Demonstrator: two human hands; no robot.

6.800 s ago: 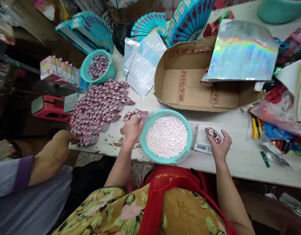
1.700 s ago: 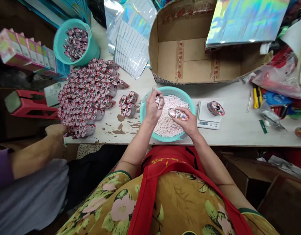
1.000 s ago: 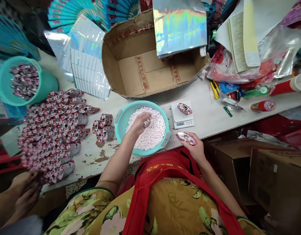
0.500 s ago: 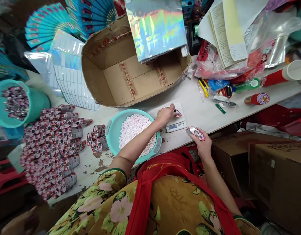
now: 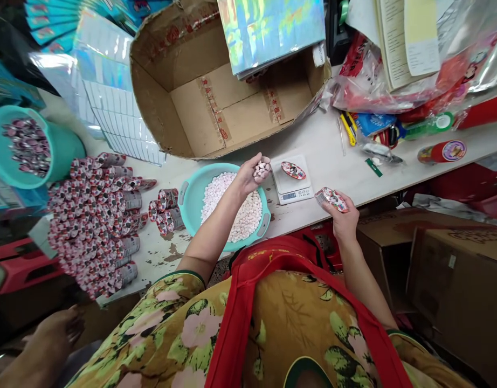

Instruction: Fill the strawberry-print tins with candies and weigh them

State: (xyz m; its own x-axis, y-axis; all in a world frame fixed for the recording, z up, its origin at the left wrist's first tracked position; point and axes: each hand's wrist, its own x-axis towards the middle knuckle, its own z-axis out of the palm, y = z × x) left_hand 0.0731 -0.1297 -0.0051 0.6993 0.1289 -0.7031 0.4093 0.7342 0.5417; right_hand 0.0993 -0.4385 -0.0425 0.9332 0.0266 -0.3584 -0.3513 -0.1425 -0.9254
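Note:
My left hand (image 5: 252, 173) is cupped, closed on a small handful of white-pink candies, above the right rim of a teal basin (image 5: 186, 200) full of the same candies. Just to its right a small white scale (image 5: 292, 187) carries a printed oval tin (image 5: 292, 170). My right hand (image 5: 342, 214) holds a second printed oval tin (image 5: 331, 199) at the table's front edge, right of the scale.
A large pile of printed tins (image 5: 98, 215) lies at left, a small stack (image 5: 165, 209) beside the basin, a teal bucket (image 5: 62, 151) of lids farther left. An open cardboard box (image 5: 216, 102) stands behind. Another person's hand (image 5: 54, 334) shows at bottom left. Clutter fills the right.
My left hand has pulled back from the tin on the scale and now holds candies beside it. My right hand keeps its tin, shifted slightly toward the scale.

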